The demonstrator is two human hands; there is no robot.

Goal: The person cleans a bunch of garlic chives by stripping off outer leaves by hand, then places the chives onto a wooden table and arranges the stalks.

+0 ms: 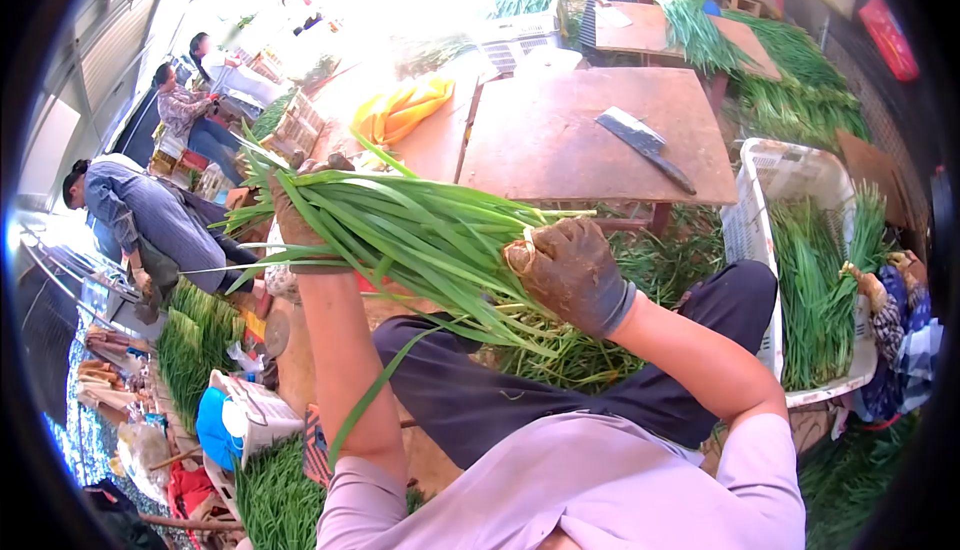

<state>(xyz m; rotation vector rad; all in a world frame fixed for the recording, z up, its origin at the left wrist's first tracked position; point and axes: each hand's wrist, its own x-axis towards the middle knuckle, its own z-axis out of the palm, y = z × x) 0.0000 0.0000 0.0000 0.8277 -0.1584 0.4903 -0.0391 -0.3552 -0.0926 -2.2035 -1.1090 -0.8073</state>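
Note:
A loose bunch of garlic chives (410, 215) stretches between my two gloved hands above my lap. My left hand (297, 220) is closed around the leafy end, partly covered by the blades. At the stem end my right hand (575, 275), in a dirty brown glove, has its fingers curled tight against the bunch. One long blade hangs down over my left forearm. Beyond my hands is a small wooden table (600, 140), and a cleaver (645, 145) with a dark handle lies on it.
To the right stands a white plastic crate (745, 215) of chives, with another person's gloved hands (870, 285) at its far side. Loose greens (570, 360) cover the ground between my legs. A yellow cloth (400, 110) lies ahead. A person (160, 215) bends over chives at left.

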